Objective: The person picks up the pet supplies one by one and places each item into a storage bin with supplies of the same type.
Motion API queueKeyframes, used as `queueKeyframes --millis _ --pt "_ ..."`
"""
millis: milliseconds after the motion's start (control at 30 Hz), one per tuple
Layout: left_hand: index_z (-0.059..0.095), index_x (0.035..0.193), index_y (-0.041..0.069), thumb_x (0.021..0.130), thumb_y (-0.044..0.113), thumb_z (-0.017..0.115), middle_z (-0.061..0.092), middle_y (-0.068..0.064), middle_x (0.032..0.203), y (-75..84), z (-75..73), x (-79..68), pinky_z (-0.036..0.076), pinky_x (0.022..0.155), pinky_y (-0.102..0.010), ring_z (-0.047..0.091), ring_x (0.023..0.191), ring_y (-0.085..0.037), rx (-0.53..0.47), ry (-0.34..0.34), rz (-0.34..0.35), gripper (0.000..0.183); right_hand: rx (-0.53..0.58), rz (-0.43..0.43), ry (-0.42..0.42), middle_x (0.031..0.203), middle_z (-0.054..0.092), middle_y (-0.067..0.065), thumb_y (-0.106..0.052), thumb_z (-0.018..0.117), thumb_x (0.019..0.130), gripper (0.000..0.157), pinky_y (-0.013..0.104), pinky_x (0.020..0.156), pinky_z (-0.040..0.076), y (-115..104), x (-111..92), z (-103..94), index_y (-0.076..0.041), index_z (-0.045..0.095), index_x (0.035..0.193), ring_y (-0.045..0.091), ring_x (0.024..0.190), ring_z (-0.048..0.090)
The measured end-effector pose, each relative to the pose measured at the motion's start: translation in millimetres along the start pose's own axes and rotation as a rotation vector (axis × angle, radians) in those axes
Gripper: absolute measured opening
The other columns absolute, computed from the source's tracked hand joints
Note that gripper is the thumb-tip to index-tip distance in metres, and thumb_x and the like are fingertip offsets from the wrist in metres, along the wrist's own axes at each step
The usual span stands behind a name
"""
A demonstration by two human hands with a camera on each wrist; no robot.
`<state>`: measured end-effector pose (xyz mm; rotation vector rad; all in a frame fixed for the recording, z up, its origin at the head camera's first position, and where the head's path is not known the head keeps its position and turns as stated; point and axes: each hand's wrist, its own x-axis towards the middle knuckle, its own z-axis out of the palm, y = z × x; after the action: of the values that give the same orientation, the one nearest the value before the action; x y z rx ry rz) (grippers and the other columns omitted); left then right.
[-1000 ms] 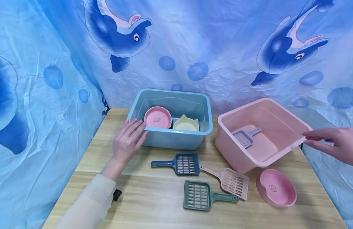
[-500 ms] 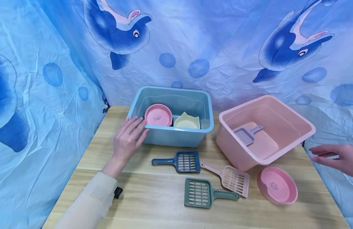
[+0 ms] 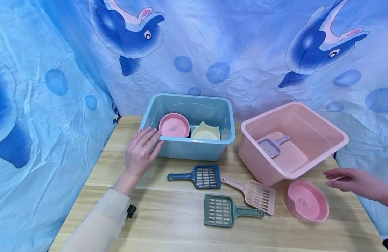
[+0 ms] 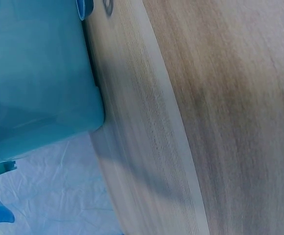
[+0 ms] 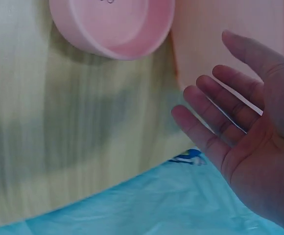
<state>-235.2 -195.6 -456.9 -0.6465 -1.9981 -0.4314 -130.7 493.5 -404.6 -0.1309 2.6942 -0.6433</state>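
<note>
My left hand (image 3: 140, 154) rests with extended fingers on the front left rim of the blue bin (image 3: 194, 148). Inside that bin sit a round pink bowl (image 3: 174, 126) with a fishbone print and a pale yellow cat-eared bowl (image 3: 206, 133). On the right, my right hand (image 3: 354, 182) hovers with nothing in it, its fingers loosely extended in the right wrist view. Nearest to it is a pink bowl (image 3: 308, 203) with a paw print, on the table just left of the fingertips. The pink bin (image 3: 260, 164) stands behind, holding a small lilac litter scoop (image 3: 270, 147).
On the wooden table (image 3: 168, 224) lie a blue litter scoop (image 3: 207, 176), a pale pink one (image 3: 260, 196) and a green one (image 3: 219, 210), in front of the bins. A blue dolphin-print cloth (image 3: 244, 42) hangs behind and at the sides.
My right hand has left the pink bin's right rim and moved down and left toward the paw-print bowl. The left hand has stayed at the blue bin's rim.
</note>
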Motion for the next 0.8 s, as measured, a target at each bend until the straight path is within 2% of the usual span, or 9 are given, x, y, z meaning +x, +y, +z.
queueKeyframes --millis 100,400,667,800 --pt "0.077 0.131 0.007 0.101 0.03 0.074 0.076 -0.018 0.124 0.0 -0.8 -0.5 0.051 0.111 -0.062 0.071 0.12 -0.041 0.002 0.007 -0.01 0.038 0.114 0.025 -0.06 0.131 0.066 0.033 -0.027 0.066 0.108 0.06 0.033 0.077 0.066 5 6 4.6 0.018 0.05 0.144 -0.006 0.092 0.068" --pt "0.076 0.133 0.009 0.103 0.032 0.072 0.076 -0.018 0.126 0.0 -4.2 -1.5 0.05 0.113 -0.062 0.071 0.121 -0.041 0.013 0.003 -0.034 0.038 0.384 0.069 -0.161 0.134 0.064 0.03 -0.022 0.059 0.112 0.059 0.044 0.087 0.066 31 16 17.9 0.022 0.04 0.146 -0.005 0.101 0.067" --pt "0.075 0.134 0.009 0.097 0.027 0.078 0.076 -0.017 0.127 0.1 -3.5 -0.7 0.049 0.114 -0.06 0.07 0.122 -0.04 0.014 -0.008 -0.035 0.041 0.527 0.065 -0.289 0.126 0.071 -0.007 -0.019 0.051 0.114 0.054 0.038 0.089 0.065 47 16 32.5 0.022 0.037 0.146 0.002 0.105 0.07" --pt "0.076 0.132 0.008 0.099 0.029 0.076 0.076 -0.017 0.126 0.3 -2.7 -0.3 0.049 0.114 -0.06 0.071 0.122 -0.04 0.015 -0.004 -0.033 0.039 0.58 0.002 -0.311 0.123 0.071 -0.014 -0.014 0.049 0.114 0.043 0.036 0.088 0.065 50 17 39.5 0.016 0.048 0.144 0.005 0.106 0.071"
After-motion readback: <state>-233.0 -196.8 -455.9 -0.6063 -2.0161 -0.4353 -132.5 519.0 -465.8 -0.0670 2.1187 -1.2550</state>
